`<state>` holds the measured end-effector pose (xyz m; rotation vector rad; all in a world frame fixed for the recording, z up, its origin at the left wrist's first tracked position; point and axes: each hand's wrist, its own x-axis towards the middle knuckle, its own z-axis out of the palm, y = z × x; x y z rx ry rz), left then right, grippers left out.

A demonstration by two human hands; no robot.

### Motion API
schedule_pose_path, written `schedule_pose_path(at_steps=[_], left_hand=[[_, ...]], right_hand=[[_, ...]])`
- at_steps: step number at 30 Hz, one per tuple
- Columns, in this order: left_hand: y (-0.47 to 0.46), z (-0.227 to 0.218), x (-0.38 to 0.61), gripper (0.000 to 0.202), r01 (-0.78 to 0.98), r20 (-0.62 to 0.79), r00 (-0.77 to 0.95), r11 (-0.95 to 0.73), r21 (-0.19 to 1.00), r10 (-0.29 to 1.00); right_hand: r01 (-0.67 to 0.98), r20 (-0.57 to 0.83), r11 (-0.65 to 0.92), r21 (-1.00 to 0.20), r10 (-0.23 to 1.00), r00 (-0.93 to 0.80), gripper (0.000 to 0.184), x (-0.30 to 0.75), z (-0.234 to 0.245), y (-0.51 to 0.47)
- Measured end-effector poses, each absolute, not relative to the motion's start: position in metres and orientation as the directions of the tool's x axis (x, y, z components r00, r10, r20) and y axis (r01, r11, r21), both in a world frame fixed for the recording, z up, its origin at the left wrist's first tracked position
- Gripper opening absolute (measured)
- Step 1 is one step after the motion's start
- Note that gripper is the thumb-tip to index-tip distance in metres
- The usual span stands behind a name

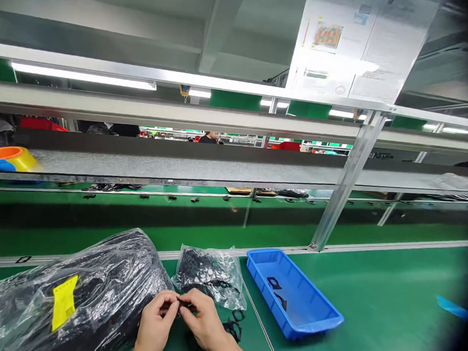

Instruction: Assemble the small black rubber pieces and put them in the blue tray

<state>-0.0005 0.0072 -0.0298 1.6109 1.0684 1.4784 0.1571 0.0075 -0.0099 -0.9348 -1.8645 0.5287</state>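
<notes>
Both hands met at the lower centre of the frame, low over the green work surface (pixel 368 313). The left hand (pixel 155 325) rose from the bottom edge with its fingers curled inward, thumb and forefinger pinched together on one end of a small black part (pixel 184 302). The right hand (pixel 203 320) entered from the lower right, forearm angled toward the bottom edge, its fingertips closed on the other end of the same part. The part sat between the two sets of fingertips, just in front of the small clear bag (pixel 211 273) of black pieces.

To the left, a large clear bag (pixel 90 288) of black parts lay touching the left hand's side of the work area and filled the lower left of the frame. A few loose black rings (pixel 235 325) lay just right of the right wrist. The blue tray (pixel 308 314) sat near, right of centre, with two black pieces inside. Open green surface extended from the tray to the right edge. A metal rail (pixel 393 245) bounded the far edge.

The large bag carried a yellow label (pixel 64 301); its writing could not be read. Printed sheets (pixel 359 45) hung at upper right, text too small to read.
</notes>
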Motion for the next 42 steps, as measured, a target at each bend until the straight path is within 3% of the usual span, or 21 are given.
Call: schedule_pose_path(at_steps=[6,15,20,23,31,42], left_hand=[[0.009,-0.030,0.000,0.026,-0.003,0.295,-0.028,-0.295,0.955,0.955],[0.005,-0.024,-0.002,0.019,0.058,0.338,0.059,-0.341,0.938,0.939],[0.003,-0.025,0.003,0.029,-0.012,0.202,0.069,-0.202,0.979,0.977],[0.004,-0.026,0.004,0.032,-0.061,0.126,0.110,-0.120,0.991,0.986],[0.007,-0.025,0.004,0.037,-0.121,0.071,0.060,-0.064,0.991,0.996],[0.003,-0.019,0.006,0.031,-0.158,0.102,0.061,-0.092,0.983,0.993]], right_hand=[[0.353,0.541,0.609,-0.710,0.793,-0.279,0.018,0.159,-0.014,0.009],[0.369,0.487,0.564,-0.739,0.825,-0.286,0.016,0.163,-0.002,0.004],[0.120,0.258,0.286,-0.951,0.944,-0.208,0.026,0.160,-0.008,0.007],[-0.060,0.146,0.137,-0.989,0.971,-0.191,0.034,0.159,-0.014,0.010],[-0.079,0.090,0.076,-0.994,0.975,-0.202,0.038,0.163,-0.015,0.016],[-0.200,0.043,0.001,-0.980,0.978,-0.206,0.038,0.163,-0.010,0.013]])
